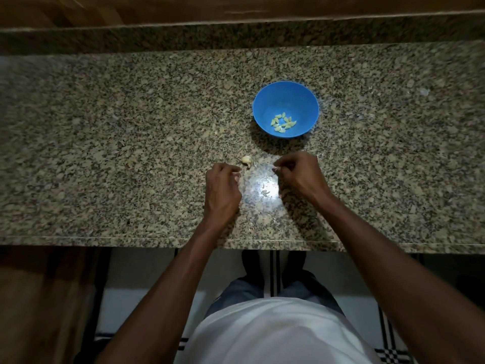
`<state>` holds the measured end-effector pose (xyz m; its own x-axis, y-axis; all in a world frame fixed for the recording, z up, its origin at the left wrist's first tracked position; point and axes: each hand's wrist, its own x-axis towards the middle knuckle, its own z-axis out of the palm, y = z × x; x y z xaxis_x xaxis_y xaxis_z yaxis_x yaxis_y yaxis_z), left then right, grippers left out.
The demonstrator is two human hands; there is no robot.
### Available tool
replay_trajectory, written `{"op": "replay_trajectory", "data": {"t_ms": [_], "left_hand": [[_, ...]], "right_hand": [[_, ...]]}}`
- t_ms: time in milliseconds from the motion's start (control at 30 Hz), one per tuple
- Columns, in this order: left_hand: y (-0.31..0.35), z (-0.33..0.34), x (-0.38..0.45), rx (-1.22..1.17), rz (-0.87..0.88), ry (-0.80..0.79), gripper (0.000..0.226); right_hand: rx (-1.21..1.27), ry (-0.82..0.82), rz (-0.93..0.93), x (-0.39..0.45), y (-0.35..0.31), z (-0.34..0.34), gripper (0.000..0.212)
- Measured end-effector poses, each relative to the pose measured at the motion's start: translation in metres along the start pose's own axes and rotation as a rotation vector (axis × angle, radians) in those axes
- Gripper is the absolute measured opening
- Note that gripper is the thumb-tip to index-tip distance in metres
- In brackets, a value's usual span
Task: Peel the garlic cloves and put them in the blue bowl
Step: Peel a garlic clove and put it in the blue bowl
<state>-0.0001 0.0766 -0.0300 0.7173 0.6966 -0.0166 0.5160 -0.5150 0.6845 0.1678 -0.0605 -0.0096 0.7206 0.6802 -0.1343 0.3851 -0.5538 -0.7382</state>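
While peeled cloves (pixel 283 122) lie in the blue bowl (pixel 265 101) on the tabletop (pixel 131 143), the left hand (pixel 223 190) pinches something pale, the right hand (pixel 299 174) pinches a small scrap, and an unpeeled clove (pixel 246 160) lies just beyond the left fingers.

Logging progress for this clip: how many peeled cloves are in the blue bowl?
About 10, though overlap makes the count uncertain. All lie in one loose cluster of peeled cloves on the near side of the blue bowl floor. Some may be hidden under others.
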Motion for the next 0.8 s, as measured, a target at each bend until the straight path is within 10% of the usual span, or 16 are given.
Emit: {"op": "replay_trajectory", "data": {"t_ms": [300,800], "left_hand": [[-0.004,0.023,-0.036,0.042,0.223,-0.226,0.032],[-0.01,0.009,0.019,0.153,0.001,-0.121,0.058]], "right_hand": [[-0.257,-0.142,-0.286,-0.041,0.008,0.034,0.013],[-0.339,-0.126,-0.304,0.007,-0.017,0.037,0.007]]}}
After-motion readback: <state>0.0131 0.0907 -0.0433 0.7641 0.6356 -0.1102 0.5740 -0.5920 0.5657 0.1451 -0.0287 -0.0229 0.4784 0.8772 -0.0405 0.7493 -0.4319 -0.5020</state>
